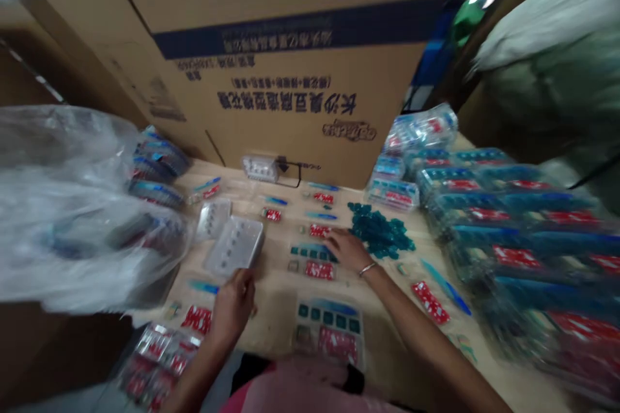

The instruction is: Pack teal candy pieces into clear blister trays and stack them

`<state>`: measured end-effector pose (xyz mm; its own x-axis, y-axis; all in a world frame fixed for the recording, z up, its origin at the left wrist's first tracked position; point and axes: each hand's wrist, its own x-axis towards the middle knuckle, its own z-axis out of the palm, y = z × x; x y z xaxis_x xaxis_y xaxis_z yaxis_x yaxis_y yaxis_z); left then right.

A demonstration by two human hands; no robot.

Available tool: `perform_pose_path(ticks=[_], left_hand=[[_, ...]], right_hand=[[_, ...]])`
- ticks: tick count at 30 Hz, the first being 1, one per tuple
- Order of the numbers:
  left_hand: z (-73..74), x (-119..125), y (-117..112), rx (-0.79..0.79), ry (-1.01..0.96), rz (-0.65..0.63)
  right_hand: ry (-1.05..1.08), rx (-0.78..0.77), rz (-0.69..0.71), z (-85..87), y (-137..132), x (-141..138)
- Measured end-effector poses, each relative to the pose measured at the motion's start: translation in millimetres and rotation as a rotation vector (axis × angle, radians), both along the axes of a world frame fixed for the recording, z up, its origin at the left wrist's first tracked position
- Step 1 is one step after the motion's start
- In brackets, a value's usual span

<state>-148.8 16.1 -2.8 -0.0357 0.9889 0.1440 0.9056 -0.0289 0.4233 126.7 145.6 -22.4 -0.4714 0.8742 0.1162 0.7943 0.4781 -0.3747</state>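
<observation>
Teal plastic tiles (380,230) lie heaped just beside the flat, open right grip (346,250) on a printed card (312,253); the curled left grip (232,306) sits near a clear plastic tray (234,245), its hold unclear.

A light wood table (276,316) is crowded: a loose heap of teal square tiles (380,230) mid-table, clear plastic trays (234,246), red printed cards (320,270) laid out in rows, shrink-wrapped packs (504,251) stacked along the right.

Narrow passage along the table (276,316) between plastic bag (72,219) and stacked blister packs (513,251)
</observation>
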Motion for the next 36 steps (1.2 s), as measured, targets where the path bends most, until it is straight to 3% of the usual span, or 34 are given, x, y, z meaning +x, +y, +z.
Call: perform_pose_path(ticks=[3,6,10,14,18,22,25,28,32,36], left_hand=[[4.3,-12,-37,-0.189,0.146,0.17],[-7.4,-7,-53,-0.236,0.22,0.155],[-24.0,-1,-56,-0.178,0.23,0.126],[-31.3,-6,-54,-0.084,0.207,0.111],[-36.8,-12,-48,-0.032,0.199,0.101],[-40.4,-13,-46,0.024,0.09,0.075],[-38.3,-8,-44,0.046,-0.062,0.051],[-30.8,5,-30,0.103,-0.163,0.008],[-17.2,33,20,0.174,-0.166,-0.126],[-10.8,58,80,0.193,-0.055,-0.259]], right_hand=[[0.066,0.081,0.059,-4.9,-6,9],[0.141,0.143,0.109,0.7,-22,-3],[0.178,0.002,0.227,16.8,-66,-48],[0.007,-0.056,0.471,15.6,-99,-108],[-0.13,-0.025,0.569,5.4,-104,-148],[-0.119,-0.06,0.538,4.9,-102,-151],[-0.033,-0.128,0.468,13.3,-85,-133],[0.062,-0.147,0.238,23.7,-38,-103],[0.091,-0.116,0.023,23.5,33,-73],[0.099,-0.136,-0.004,8.7,57,-71]])
